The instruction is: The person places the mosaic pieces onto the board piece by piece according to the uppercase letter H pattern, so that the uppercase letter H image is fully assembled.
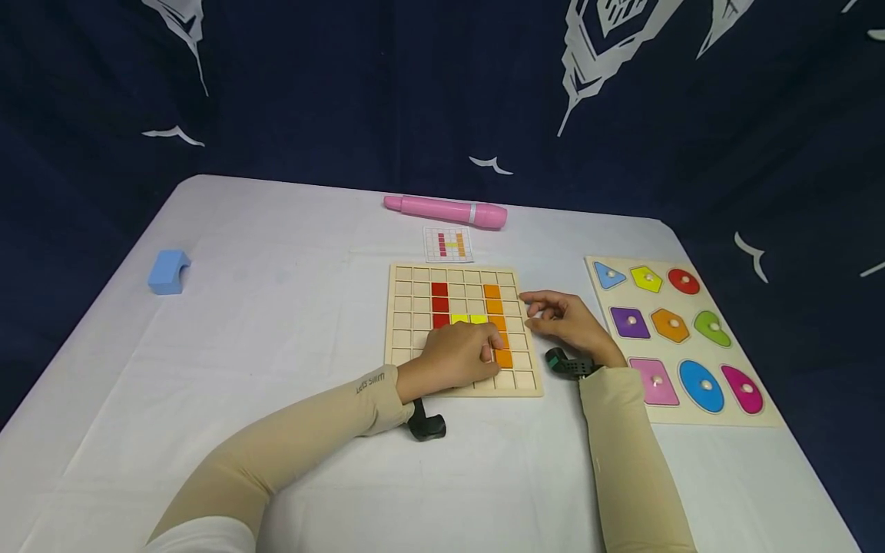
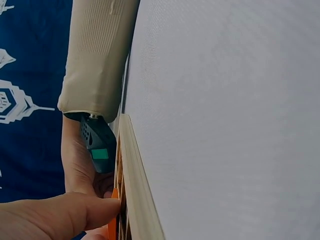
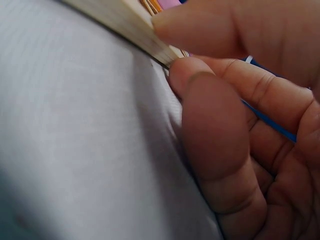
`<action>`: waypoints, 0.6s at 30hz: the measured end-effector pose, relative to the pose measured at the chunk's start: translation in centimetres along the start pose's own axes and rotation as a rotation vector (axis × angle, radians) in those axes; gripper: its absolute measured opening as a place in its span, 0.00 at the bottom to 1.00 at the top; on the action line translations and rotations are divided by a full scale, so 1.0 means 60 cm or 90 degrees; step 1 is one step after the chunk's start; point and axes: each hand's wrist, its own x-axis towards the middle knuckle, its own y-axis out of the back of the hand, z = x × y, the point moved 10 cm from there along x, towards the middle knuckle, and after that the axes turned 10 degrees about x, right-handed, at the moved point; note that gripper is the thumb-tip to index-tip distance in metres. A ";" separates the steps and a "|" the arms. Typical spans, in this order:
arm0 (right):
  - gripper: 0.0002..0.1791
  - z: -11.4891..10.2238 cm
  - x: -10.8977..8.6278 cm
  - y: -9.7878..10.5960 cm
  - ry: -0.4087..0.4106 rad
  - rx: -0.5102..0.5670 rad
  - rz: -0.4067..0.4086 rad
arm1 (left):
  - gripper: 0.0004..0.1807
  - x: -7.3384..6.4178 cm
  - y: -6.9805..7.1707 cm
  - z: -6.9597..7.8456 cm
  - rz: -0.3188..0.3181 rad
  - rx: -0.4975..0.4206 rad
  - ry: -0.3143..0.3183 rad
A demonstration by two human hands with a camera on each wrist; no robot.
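Observation:
A square wooden grid board [image 1: 411, 272] lies on the table with red tiles [image 1: 440, 302], yellow tiles [image 1: 477, 318] and a column of orange tiles [image 1: 493, 299] in its cells. My left hand [image 1: 452, 357] reaches across the board, hiding its lower left cells. Its thumb and index finger pinch the lowest orange tile [image 1: 505, 359] in the column, and the left wrist view shows the thumb [image 2: 102, 210] right at the orange. At the board's right edge is my right hand [image 1: 570, 319], its thumb and index fingertips resting against the rim, other fingers loosely curled.
Behind the board lie a small pattern card [image 1: 449, 244] and a pink marker-shaped stick [image 1: 442, 209]. To the right is a shape puzzle board [image 1: 653, 346] with knobbed pieces. A blue arched block [image 1: 167, 273] sits at the far left of the white table [image 1: 263, 322].

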 end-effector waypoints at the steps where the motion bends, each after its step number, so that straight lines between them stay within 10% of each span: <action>1: 0.27 0.000 0.000 0.000 0.001 0.000 0.001 | 0.12 -0.001 0.001 0.000 0.001 0.002 0.001; 18: 0.27 0.002 -0.001 0.001 0.007 0.008 -0.001 | 0.12 -0.005 0.006 0.002 0.006 -0.005 0.001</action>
